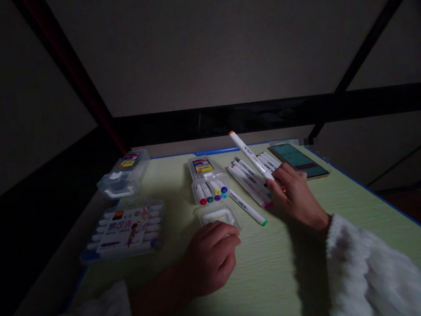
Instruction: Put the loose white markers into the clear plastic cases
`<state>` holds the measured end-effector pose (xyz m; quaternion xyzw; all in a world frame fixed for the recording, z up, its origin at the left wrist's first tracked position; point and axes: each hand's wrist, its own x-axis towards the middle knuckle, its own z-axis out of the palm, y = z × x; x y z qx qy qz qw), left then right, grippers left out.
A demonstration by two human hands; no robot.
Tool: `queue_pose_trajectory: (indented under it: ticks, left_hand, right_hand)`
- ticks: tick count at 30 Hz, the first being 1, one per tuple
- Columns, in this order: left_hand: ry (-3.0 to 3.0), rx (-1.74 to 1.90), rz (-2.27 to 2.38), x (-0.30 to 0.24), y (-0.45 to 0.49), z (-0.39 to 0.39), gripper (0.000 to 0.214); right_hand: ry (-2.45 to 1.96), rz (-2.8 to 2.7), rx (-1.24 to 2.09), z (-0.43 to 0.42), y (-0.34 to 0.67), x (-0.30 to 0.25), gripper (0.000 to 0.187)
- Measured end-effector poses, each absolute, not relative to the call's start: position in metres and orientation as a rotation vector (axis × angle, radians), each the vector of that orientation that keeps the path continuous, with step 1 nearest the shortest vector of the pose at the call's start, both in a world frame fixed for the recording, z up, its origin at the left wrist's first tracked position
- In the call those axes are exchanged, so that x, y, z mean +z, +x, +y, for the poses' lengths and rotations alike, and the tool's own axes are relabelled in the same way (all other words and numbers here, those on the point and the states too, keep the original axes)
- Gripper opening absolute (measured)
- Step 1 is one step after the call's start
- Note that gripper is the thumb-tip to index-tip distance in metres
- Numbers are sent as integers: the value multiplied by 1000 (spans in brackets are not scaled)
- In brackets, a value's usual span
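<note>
My right hand [298, 195] grips a white marker [249, 153] with an orange end, raised at a slant over the table. Beneath and beside it lies a loose pile of white markers [245, 180]. A green-ended marker [250, 208] lies apart, nearer me. My left hand [212, 258] has its fingers curled in, just in front of a small clear lid [221, 215]; whether anything is in them is hidden. Behind that lid, an open clear plastic case [195, 198] holds several markers with red, green, yellow, purple and blue ends.
A closed clear case of markers [124, 229] with a printed label lies at the left. Behind it stands another clear case [124, 178]. A phone [299, 160] rests at the back right of the light green table [275, 270], which has a blue edge.
</note>
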<state>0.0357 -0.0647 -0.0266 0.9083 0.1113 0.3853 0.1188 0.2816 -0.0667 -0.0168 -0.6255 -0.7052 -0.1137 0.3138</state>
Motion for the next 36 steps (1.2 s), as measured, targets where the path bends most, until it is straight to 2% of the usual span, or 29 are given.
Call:
queue_pose_trajectory:
  ticks: [9,21,36]
  left_hand:
    - [2630,1196,485,-25,34,-68,34]
    - [2661,1085,611,-30,34,-66,67]
    - [2711,1050,694,-32,35,-66,71]
  right_hand:
    - [-1371,-2179,-257,-75,276,-9,25]
    - [-1293,-2234,-203,-75,272,-10,31]
    - [-1208,-2330,-160,-78,266,-7,33]
